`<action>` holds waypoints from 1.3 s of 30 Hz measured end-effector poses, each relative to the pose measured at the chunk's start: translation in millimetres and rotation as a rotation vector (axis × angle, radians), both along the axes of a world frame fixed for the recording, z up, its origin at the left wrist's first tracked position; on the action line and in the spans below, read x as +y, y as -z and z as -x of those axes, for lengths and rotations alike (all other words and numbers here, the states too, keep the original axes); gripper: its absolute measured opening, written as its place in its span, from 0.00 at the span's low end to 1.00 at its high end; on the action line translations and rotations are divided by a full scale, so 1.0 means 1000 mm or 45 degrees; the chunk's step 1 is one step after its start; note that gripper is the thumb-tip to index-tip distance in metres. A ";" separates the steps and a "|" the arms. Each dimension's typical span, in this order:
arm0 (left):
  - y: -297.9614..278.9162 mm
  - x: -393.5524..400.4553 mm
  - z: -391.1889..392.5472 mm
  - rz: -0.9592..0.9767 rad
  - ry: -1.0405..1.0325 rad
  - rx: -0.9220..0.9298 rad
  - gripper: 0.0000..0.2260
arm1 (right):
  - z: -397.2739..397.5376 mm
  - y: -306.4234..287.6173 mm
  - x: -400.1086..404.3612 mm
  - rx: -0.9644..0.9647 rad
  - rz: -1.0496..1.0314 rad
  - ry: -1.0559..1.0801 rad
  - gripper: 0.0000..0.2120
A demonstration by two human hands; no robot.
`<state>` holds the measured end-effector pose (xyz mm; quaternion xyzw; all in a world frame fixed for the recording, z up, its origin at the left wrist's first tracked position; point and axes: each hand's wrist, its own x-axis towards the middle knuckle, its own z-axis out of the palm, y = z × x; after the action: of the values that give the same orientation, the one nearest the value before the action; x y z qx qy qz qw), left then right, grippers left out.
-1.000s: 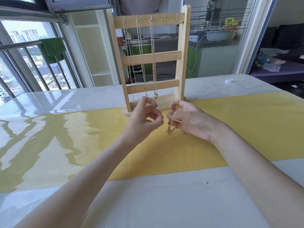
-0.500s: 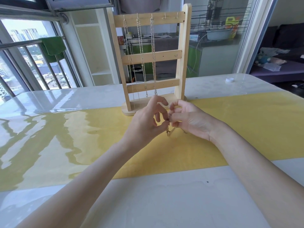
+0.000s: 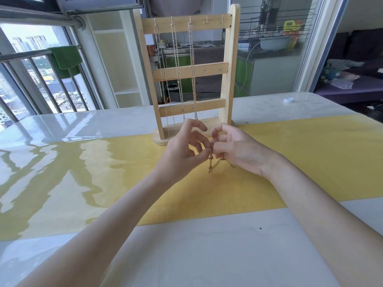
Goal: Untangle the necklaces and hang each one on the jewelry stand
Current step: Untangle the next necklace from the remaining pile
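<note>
A wooden jewelry stand (image 3: 228,65) stands upright on the table, behind my hands. Three silver necklaces (image 3: 177,65) hang from hooks on the left part of its top bar; two hooks at the right of that bar are bare. A tangled gold necklace (image 3: 213,165) dangles between my hands, just above the yellow runner. My left hand (image 3: 182,152) pinches its top with thumb and a fingertip, the other fingers curled above. My right hand (image 3: 236,148) pinches the same chain from the right, and part of the chain is hidden under it.
The glossy white table (image 3: 186,245) carries a yellow runner (image 3: 310,154) across its middle. A small white cap (image 3: 288,100) lies at the far right. A railing with a green towel (image 3: 65,56) is at the left, glass panels behind.
My left hand moved right and closed in on the gold necklace beside my right hand; its fingers now pinch the chain. The hanging necklaces stayed put.
</note>
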<state>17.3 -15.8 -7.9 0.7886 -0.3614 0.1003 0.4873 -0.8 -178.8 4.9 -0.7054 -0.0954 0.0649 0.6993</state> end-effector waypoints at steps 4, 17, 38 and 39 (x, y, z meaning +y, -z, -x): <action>0.002 -0.001 0.001 -0.033 -0.015 -0.064 0.18 | 0.000 0.001 0.000 -0.041 0.043 0.022 0.14; 0.010 -0.004 0.001 -0.197 -0.107 -0.583 0.14 | -0.002 0.002 -0.002 0.005 0.070 -0.155 0.15; 0.013 -0.009 0.008 -0.020 -0.145 -0.261 0.13 | -0.003 0.003 0.002 0.027 -0.189 -0.021 0.12; 0.013 -0.008 0.007 -0.028 -0.144 -0.242 0.12 | -0.003 0.004 0.002 0.011 -0.179 -0.006 0.12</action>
<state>9.8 -24.2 -20.8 0.8000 -0.3621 0.1980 0.4355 2.1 -176.8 1.3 -0.6542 -0.0982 0.0629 0.7473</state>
